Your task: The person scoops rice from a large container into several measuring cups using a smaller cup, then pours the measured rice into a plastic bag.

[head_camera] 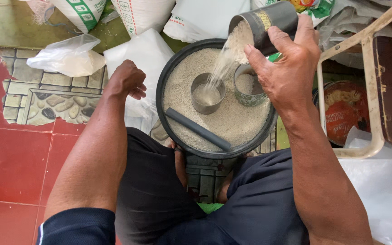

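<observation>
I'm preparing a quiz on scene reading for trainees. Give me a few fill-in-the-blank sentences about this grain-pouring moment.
1. The right hand tilts a dark can, pouring grain into a ____ metal cup standing in the basin.
2. A dark ____ lies on the grain in the basin.
3. The left hand holds ____ and hovers beside the basin.

Missing words: round; tube; nothing

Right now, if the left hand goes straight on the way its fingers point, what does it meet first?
Probably the white plastic bag just beyond the left hand; the black basin lies further right. Depth is unclear.
</observation>
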